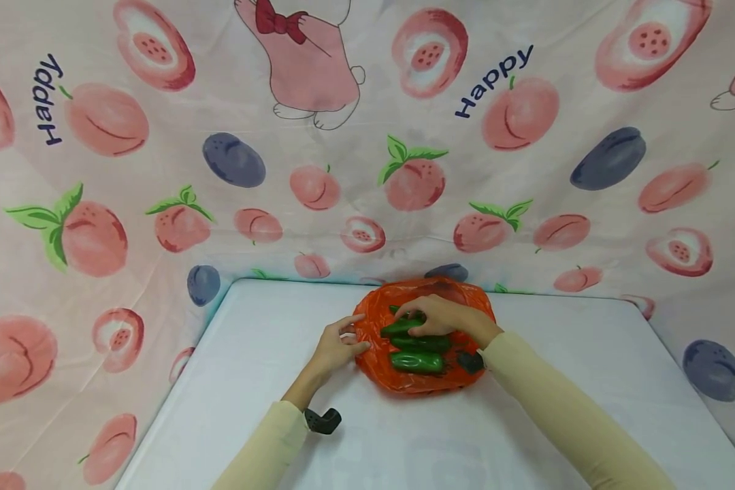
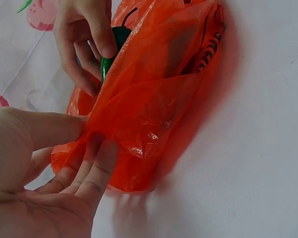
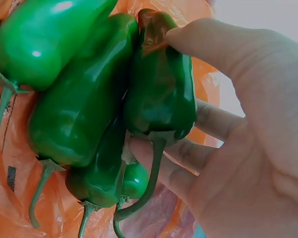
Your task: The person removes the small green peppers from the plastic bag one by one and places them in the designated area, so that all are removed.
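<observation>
Several green peppers [image 1: 418, 362] lie side by side in an orange-red plastic bag [image 1: 398, 389]. My right hand [image 1: 441, 316] reaches over the bag and grips one dark green pepper [image 3: 159, 94], thumb near its brownish, wrinkled end and fingers along its side. Its curved stem points away from the thumb. The other peppers [image 3: 84, 94] rest close against it. At the bag's left rim is my left hand [image 1: 337, 347]; in the left wrist view its thumb and fingers [image 2: 97, 171] pinch the plastic. There, the raised bag wall hides most of the peppers.
The bag sits on a white table [image 1: 269, 320], near its back edge. Behind and to the sides hangs a pink cloth [image 1: 355, 156] printed with fruit. Each wrist wears a small black device [image 1: 322, 421].
</observation>
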`<state>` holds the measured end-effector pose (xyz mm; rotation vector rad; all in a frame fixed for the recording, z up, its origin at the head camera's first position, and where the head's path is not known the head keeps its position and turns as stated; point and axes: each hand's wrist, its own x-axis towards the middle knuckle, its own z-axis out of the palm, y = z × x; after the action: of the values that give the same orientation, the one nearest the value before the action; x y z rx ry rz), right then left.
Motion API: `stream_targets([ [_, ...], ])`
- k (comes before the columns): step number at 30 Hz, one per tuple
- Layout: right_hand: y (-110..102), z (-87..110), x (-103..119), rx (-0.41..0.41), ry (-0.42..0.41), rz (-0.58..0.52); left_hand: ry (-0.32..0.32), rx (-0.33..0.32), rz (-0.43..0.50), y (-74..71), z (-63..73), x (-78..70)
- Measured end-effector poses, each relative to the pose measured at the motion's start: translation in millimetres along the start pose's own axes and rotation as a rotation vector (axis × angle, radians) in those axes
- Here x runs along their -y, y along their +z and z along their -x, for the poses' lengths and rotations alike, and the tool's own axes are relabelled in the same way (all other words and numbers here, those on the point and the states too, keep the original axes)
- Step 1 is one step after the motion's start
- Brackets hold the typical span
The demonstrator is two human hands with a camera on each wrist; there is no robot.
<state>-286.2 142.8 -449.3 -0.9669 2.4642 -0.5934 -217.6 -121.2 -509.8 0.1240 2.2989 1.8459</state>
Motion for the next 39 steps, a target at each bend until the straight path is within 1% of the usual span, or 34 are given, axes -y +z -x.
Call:
stream_targets([
  [5,-2.0,-1.4,0.5,0.006,-0.001,0.009,0.000,-0.006,0.033,-0.2,0.1,-1.2],
  [13,-5.4,-2.7,2.1,0.037,0.042,0.028,-0.020,-0.009,0.086,0.0,1.3,-1.4],
  [25,-6.9,-1.4,4.6,0.077,0.097,0.025,-0.022,-0.009,0.109,0.0,1.1,2.4],
  [31,-6.3,-0.7,5.6,0.067,0.094,0.020,-0.028,-0.014,0.114,0.4,1.8,2.3],
  [35,-6.0,0.2,2.8,0.038,0.066,0.006,-0.042,-0.018,0.113,-0.2,2.8,0.8],
  [39,-6.9,2.7,0.6,0.007,0.043,-0.008,-0.042,-0.017,0.119,-1.2,2.9,1.2],
])
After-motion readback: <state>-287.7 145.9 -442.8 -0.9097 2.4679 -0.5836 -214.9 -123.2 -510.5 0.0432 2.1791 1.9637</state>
